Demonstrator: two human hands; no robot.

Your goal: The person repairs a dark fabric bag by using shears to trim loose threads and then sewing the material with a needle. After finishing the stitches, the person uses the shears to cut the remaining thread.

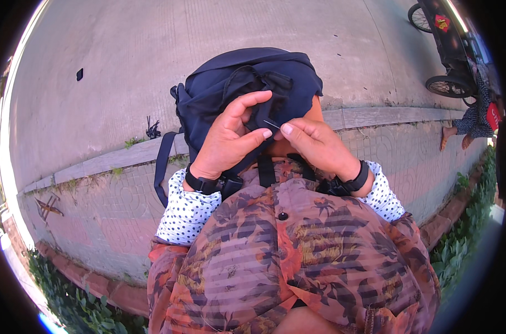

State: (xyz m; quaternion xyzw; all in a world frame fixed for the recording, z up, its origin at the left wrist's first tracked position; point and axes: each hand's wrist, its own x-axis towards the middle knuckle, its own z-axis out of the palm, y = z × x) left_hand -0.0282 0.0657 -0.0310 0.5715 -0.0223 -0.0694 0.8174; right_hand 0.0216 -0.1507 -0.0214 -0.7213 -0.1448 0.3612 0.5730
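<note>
A dark navy backpack point(250, 58) rests on my lap, its black flap or pocket edge bunched toward me. Between the thumb and fingers of my right hand point(319, 142) is a thin, light sewing needle point(271, 123), pointing up and to the left. My left hand point(228, 133) is just left of it, in front of the bag. Its thumb and index finger are spread apart, and the other fingers are partly hidden. The needle's tip lies between the two hands, over the dark cloth. No thread can be made out.
A loose strap point(164, 161) hangs at the bag's left. A stone kerb point(108, 166) crosses the paving, with a small black object point(79, 74) on the road. At right stand a wheeled cart point(445, 50) and a person's bare feet point(448, 136). Low plants point(459, 250) edge the pavement.
</note>
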